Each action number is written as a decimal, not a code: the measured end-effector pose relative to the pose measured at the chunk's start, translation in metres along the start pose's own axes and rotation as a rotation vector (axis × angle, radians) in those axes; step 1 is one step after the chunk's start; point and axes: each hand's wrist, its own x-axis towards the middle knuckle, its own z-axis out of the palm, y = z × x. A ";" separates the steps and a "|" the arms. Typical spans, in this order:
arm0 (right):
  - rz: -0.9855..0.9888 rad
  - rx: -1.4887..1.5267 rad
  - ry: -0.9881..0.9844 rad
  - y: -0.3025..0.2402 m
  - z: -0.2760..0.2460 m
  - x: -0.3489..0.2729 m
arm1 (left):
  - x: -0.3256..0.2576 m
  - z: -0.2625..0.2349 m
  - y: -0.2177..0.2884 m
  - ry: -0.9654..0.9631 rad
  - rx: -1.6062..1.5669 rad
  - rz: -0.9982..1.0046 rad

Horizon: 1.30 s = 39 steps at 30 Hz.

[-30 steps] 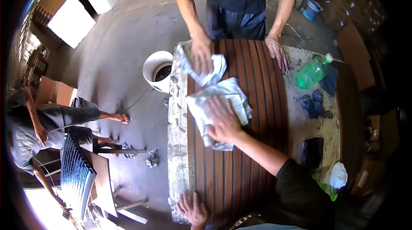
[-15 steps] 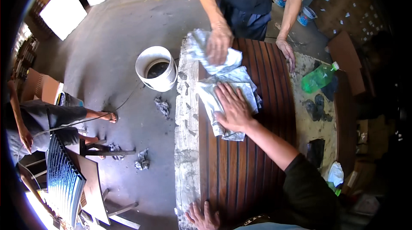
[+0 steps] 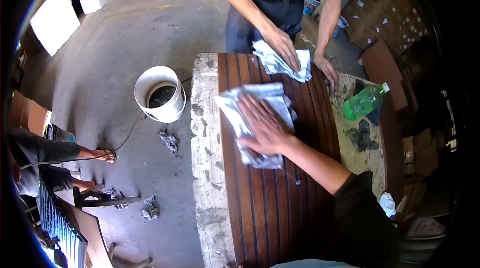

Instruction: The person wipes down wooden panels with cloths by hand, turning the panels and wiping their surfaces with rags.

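Observation:
My right hand (image 3: 264, 127) lies flat, fingers stretched, on a whitish-grey cloth (image 3: 272, 90) spread over a dark brown wooden panel (image 3: 270, 208) with black lengthwise grooves. Only slivers that look like my left fingertips show at the lower edge, by the panel's near left corner. Across from me, a co-worker's hand (image 3: 282, 48) presses another pale cloth (image 3: 275, 65) on the panel's far end. The co-worker's other hand (image 3: 326, 73) rests at the far right edge. The panel lies on a worn, whitish, stained bench top (image 3: 212, 168).
A white bucket (image 3: 175, 105) with dark contents stands on the floor left of the bench. Crumpled rags (image 3: 150, 208) lie nearby. A green bottle (image 3: 362, 103) lies on the bench's right side. At far left, another person's leg (image 3: 50, 148) shows beside a dark ribbed panel (image 3: 60, 223).
The view has shifted, and my left hand has mostly dropped out below. The co-worker's cloth has moved right, away from mine. My right hand remains on its cloth.

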 end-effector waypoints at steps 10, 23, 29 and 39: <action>0.482 0.091 0.134 0.064 0.000 0.167 | -0.006 0.009 0.006 -0.010 0.025 0.009; 0.190 0.058 0.010 -0.034 0.004 -0.078 | -0.017 0.005 -0.004 -0.007 0.004 0.008; 0.349 -0.035 -0.007 0.031 0.006 -0.018 | -0.013 -0.001 -0.001 -0.048 -0.009 0.021; 0.865 0.100 0.133 0.119 -0.016 0.120 | -0.021 0.005 0.007 -0.039 -0.031 -0.005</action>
